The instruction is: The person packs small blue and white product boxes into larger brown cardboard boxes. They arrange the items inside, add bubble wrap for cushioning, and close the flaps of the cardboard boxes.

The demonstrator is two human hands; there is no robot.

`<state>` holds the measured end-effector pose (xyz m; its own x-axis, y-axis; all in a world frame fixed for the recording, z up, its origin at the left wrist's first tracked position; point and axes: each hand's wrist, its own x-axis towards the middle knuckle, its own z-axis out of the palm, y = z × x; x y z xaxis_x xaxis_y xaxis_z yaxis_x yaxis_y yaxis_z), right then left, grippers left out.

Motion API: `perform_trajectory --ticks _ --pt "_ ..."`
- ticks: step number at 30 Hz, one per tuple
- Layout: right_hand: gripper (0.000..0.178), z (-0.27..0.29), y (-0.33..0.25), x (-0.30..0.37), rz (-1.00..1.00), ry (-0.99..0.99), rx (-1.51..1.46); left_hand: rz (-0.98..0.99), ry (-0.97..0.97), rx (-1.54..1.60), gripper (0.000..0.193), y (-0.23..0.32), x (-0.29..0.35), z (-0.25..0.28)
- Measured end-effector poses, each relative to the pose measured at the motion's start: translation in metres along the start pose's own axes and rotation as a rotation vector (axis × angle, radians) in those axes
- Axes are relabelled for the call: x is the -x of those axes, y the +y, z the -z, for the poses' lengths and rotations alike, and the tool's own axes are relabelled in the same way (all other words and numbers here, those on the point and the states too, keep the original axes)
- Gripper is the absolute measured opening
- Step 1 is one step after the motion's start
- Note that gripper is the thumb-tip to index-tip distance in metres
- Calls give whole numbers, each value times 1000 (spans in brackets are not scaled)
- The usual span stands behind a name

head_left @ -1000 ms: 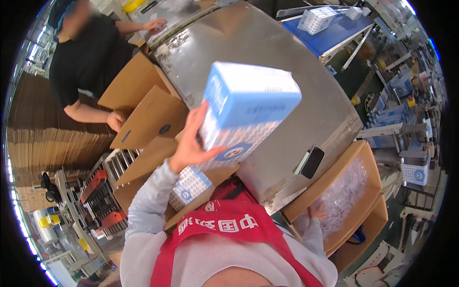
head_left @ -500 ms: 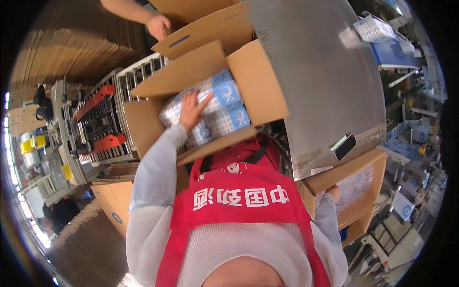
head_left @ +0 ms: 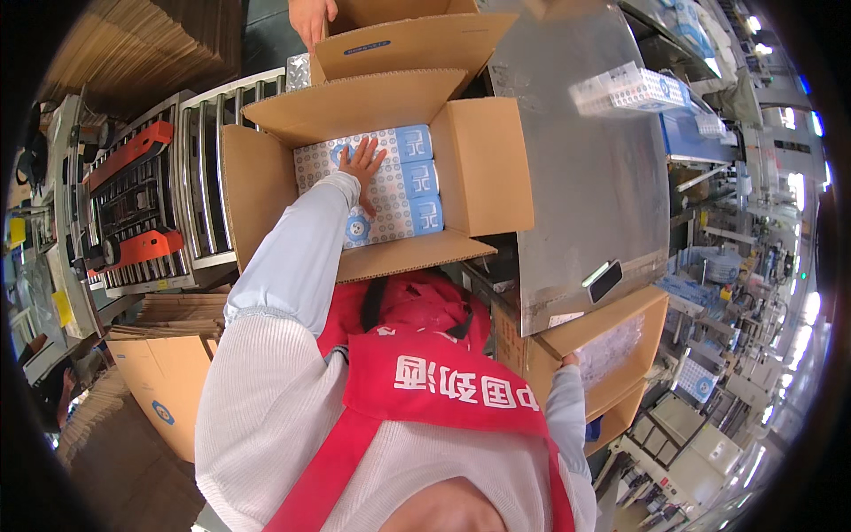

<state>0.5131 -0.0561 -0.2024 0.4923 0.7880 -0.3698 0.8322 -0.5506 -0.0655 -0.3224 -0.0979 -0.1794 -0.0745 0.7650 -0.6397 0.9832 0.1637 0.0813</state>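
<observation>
An open cardboard carton (head_left: 259, 199) stands in front of me with its flaps folded outward. Inside, three white packs with a small pattern and blue ends lie flat side by side; the middle pack (head_left: 420, 179) shows its blue end clearly. My left hand (head_left: 362, 167) rests palm down on top of these packs, fingers spread. At the lower right, my right hand (head_left: 570, 360) is at the edge of another open carton (head_left: 654, 317), which holds clear plastic film (head_left: 612, 348). Most of its fingers are hidden there.
A steel table (head_left: 576, 177) to the right bears a phone (head_left: 605, 282), and a similar pack (head_left: 651, 90) is at its far edge. Roller conveyor (head_left: 202, 168) runs left. A co-worker's hand (head_left: 310, 19) touches a further carton (head_left: 408, 49). Flattened cardboard (head_left: 151, 53) is stacked far left.
The packs in the carton went from tilted, with two blue ends showing, to flat, with three showing. My left hand stays on them. The pack at the far right has shifted left, onto the table's edge.
</observation>
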Motion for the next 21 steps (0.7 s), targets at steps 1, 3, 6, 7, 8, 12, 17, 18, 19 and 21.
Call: perform_trajectory --ticks 1,3,6,7,8,12,17,18,19,21 --pt "37 3 -6 3 9 22 -65 -6 97 76 141 0 -2 -12" --pt "29 6 -18 22 -59 -70 -628 -10 291 196 136 -1 -8 -41" --pt "15 24 -46 63 -223 103 -1127 46 281 220 124 -2 36 -32" --pt "16 35 -49 59 -298 222 -1265 -34 339 180 132 -19 37 -57" --pt "20 51 -62 54 -336 288 -1425 -31 317 137 137 -33 35 -79" --pt "40 132 -162 87 0 -24 -1708 95 19 52 147 -27 12 -72" --pt "41 167 -324 218 346 -597 -1564 52 -93 148 148 -25 31 -46" --pt "42 165 -359 237 431 -689 -1472 52 -71 155 146 -30 26 -54" --pt "42 161 -392 252 514 -778 -1375 26 -76 151 144 -29 27 -48" --pt "45 149 -452 274 696 -977 -1128 30 -37 101 138 -37 26 -67"
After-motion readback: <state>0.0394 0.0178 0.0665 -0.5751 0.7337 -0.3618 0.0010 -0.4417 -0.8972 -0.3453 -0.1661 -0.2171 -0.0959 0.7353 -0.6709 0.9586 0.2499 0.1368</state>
